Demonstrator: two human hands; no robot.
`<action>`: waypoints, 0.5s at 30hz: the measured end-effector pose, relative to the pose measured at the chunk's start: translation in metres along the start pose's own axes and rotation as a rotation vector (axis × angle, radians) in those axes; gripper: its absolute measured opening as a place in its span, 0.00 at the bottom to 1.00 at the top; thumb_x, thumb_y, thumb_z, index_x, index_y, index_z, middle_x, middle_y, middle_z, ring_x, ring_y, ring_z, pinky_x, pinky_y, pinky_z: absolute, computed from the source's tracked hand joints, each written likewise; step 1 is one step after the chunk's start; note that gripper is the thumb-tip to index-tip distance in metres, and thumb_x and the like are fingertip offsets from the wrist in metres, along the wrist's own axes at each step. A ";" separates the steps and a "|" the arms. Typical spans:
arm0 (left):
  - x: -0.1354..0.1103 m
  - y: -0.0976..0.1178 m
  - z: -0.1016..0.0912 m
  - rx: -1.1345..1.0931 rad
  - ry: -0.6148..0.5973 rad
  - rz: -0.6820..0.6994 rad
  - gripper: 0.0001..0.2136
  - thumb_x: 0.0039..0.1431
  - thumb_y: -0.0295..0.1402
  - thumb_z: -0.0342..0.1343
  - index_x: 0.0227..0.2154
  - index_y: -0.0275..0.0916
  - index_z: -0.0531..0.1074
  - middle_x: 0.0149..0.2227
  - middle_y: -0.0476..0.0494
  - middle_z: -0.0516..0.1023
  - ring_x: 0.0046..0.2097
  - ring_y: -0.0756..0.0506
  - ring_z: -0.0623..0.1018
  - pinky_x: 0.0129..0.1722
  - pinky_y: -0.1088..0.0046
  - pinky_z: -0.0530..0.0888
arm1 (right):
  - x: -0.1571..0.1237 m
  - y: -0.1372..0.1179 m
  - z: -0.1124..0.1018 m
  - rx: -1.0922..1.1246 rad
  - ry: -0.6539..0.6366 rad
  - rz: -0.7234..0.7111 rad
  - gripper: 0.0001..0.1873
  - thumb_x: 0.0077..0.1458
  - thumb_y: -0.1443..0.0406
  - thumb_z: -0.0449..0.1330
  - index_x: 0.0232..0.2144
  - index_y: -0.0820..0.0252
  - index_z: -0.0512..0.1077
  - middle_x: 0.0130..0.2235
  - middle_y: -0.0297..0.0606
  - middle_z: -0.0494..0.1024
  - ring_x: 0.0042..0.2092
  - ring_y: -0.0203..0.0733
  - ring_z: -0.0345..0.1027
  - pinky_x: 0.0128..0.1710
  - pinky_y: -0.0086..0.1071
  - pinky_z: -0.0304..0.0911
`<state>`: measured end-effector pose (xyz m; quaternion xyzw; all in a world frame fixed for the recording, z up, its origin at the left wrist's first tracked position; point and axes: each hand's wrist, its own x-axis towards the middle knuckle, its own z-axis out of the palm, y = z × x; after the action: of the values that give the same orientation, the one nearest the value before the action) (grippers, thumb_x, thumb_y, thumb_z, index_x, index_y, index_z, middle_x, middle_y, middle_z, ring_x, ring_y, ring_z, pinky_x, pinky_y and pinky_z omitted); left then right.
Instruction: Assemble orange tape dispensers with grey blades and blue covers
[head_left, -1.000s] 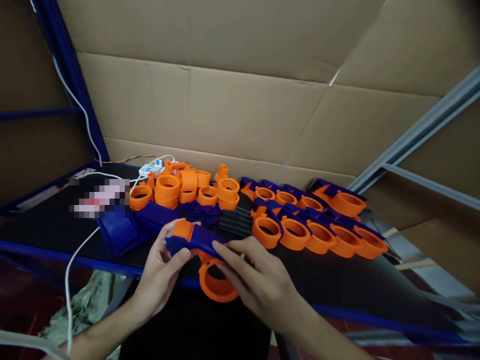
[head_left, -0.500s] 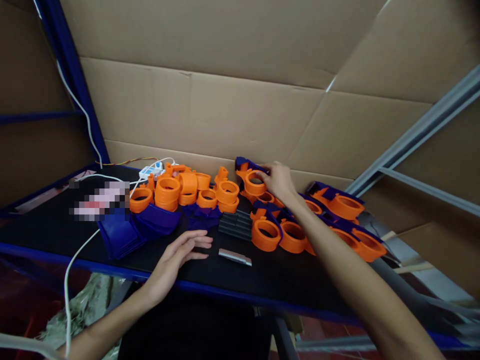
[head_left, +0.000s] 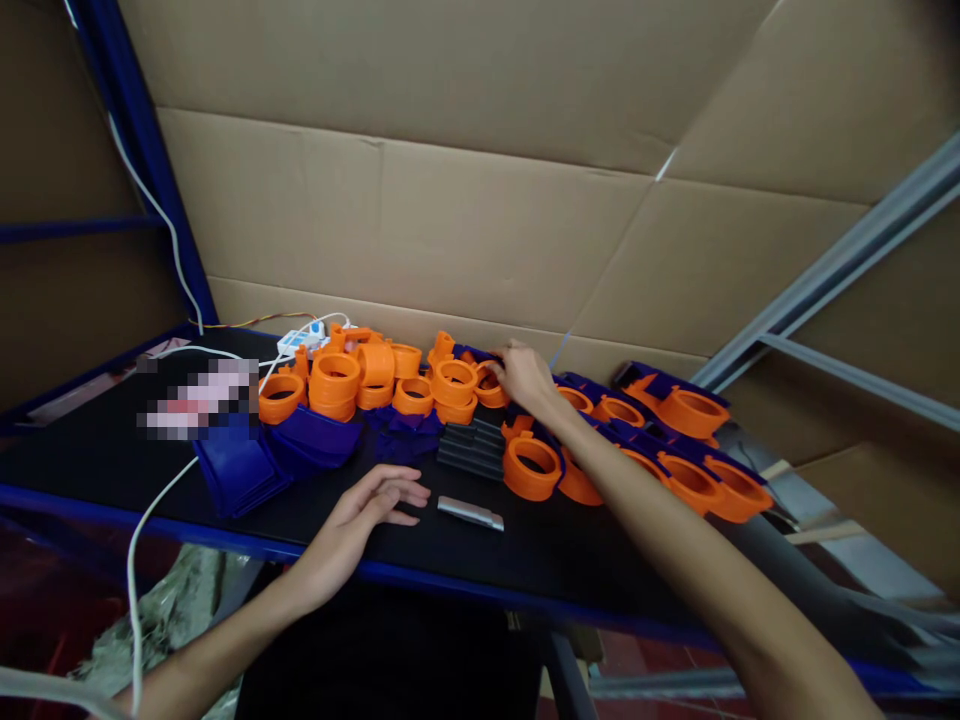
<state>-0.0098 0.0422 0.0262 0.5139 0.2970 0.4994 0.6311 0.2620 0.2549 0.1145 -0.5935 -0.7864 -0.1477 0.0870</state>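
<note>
At the back of the black tabletop, my right hand (head_left: pixel 527 376) has its fingers closed on an orange ring-shaped part (head_left: pixel 492 392) with a dark purple strip behind it. This part stands just right of a stacked pair of orange rings (head_left: pixel 454 380). My left hand (head_left: pixel 381 497) hovers low over the table's front area, fingers stretched and holding nothing. Close to its fingertips lies a small silver-grey tool (head_left: pixel 470 513), perhaps a folded knife. Behind that are ridged black strips (head_left: pixel 471 449) and small dark purple pieces (head_left: pixel 403 432).
Orange rings with purple strips (head_left: pixel 532 467) fill the right side; loose orange rings (head_left: pixel 335 383) stand at back left. Blue-purple flat sheets (head_left: pixel 251 465) lie at left near a white cable (head_left: pixel 139 560). A power strip (head_left: pixel 300 340) sits by the cardboard wall (head_left: pixel 420 220).
My right hand has moved left and slightly down with the orange ring part, bringing it beside the stacked rings. My left hand has barely shifted.
</note>
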 end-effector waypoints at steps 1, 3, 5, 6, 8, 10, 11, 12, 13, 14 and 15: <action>0.000 0.000 0.000 0.001 -0.001 -0.003 0.18 0.65 0.44 0.53 0.51 0.38 0.73 0.47 0.35 0.80 0.52 0.36 0.77 0.51 0.55 0.74 | 0.001 0.000 -0.001 -0.004 -0.008 0.000 0.19 0.67 0.62 0.52 0.55 0.63 0.73 0.52 0.52 0.74 0.54 0.51 0.69 0.52 0.35 0.62; -0.001 0.001 0.001 0.011 -0.004 -0.009 0.18 0.66 0.44 0.52 0.50 0.38 0.74 0.47 0.35 0.79 0.52 0.36 0.77 0.51 0.55 0.74 | 0.003 0.000 -0.002 -0.011 -0.024 0.000 0.20 0.66 0.62 0.52 0.55 0.64 0.72 0.52 0.53 0.74 0.54 0.51 0.69 0.52 0.34 0.62; -0.002 0.003 0.002 0.023 -0.009 -0.016 0.18 0.67 0.43 0.51 0.50 0.37 0.74 0.47 0.34 0.79 0.52 0.36 0.77 0.52 0.55 0.73 | 0.005 0.000 -0.003 -0.018 -0.039 -0.004 0.20 0.66 0.63 0.53 0.56 0.64 0.71 0.53 0.53 0.74 0.54 0.51 0.69 0.52 0.34 0.62; -0.002 0.003 0.003 0.028 -0.012 -0.020 0.18 0.67 0.43 0.50 0.50 0.37 0.74 0.47 0.34 0.79 0.52 0.36 0.77 0.52 0.55 0.73 | 0.006 0.000 -0.003 -0.021 -0.047 -0.009 0.20 0.66 0.63 0.53 0.57 0.64 0.71 0.53 0.53 0.75 0.54 0.51 0.69 0.52 0.34 0.62; -0.002 0.003 0.003 0.027 -0.017 -0.027 0.18 0.67 0.43 0.50 0.49 0.37 0.74 0.47 0.35 0.80 0.51 0.36 0.77 0.52 0.55 0.73 | 0.008 -0.001 -0.004 -0.028 -0.065 -0.018 0.20 0.65 0.62 0.54 0.57 0.63 0.71 0.54 0.52 0.75 0.55 0.51 0.69 0.53 0.35 0.62; -0.001 0.002 0.002 0.012 -0.020 -0.032 0.18 0.67 0.44 0.51 0.48 0.37 0.75 0.46 0.35 0.80 0.51 0.36 0.78 0.52 0.56 0.74 | 0.009 0.000 -0.004 -0.037 -0.085 -0.021 0.20 0.65 0.62 0.55 0.56 0.62 0.72 0.54 0.52 0.75 0.55 0.51 0.69 0.53 0.35 0.62; 0.000 0.001 0.001 0.001 -0.021 -0.034 0.18 0.66 0.44 0.51 0.48 0.37 0.75 0.46 0.35 0.81 0.51 0.36 0.78 0.51 0.56 0.74 | 0.009 0.000 -0.004 -0.043 -0.094 -0.019 0.19 0.65 0.62 0.55 0.55 0.62 0.72 0.53 0.52 0.75 0.55 0.51 0.69 0.53 0.36 0.63; 0.001 -0.001 0.000 -0.013 -0.022 -0.034 0.18 0.66 0.45 0.52 0.47 0.37 0.76 0.45 0.35 0.81 0.51 0.36 0.78 0.51 0.56 0.74 | 0.010 0.000 -0.003 -0.051 -0.102 -0.014 0.18 0.65 0.63 0.55 0.54 0.62 0.72 0.53 0.52 0.75 0.55 0.51 0.70 0.53 0.37 0.63; 0.002 -0.002 -0.001 -0.024 -0.023 -0.033 0.18 0.65 0.45 0.52 0.47 0.37 0.76 0.45 0.34 0.81 0.51 0.36 0.78 0.50 0.56 0.74 | 0.010 0.000 -0.003 -0.060 -0.109 -0.007 0.17 0.65 0.62 0.56 0.54 0.62 0.72 0.53 0.51 0.75 0.54 0.50 0.70 0.53 0.39 0.64; 0.002 -0.003 -0.001 -0.032 -0.025 -0.032 0.18 0.65 0.45 0.52 0.46 0.37 0.76 0.45 0.34 0.81 0.51 0.36 0.78 0.50 0.56 0.74 | 0.010 0.000 -0.002 -0.070 -0.116 0.002 0.17 0.65 0.62 0.56 0.53 0.62 0.72 0.53 0.49 0.75 0.53 0.49 0.70 0.52 0.41 0.66; 0.003 -0.004 -0.002 -0.036 -0.027 -0.032 0.18 0.65 0.45 0.52 0.46 0.36 0.76 0.45 0.34 0.81 0.51 0.36 0.78 0.50 0.56 0.75 | 0.010 0.000 -0.001 -0.081 -0.125 0.012 0.17 0.65 0.61 0.57 0.53 0.61 0.71 0.53 0.47 0.74 0.52 0.48 0.71 0.51 0.43 0.67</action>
<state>-0.0092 0.0459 0.0224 0.5045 0.2875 0.4874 0.6522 0.2586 0.2637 0.1185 -0.6094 -0.7800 -0.1414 0.0149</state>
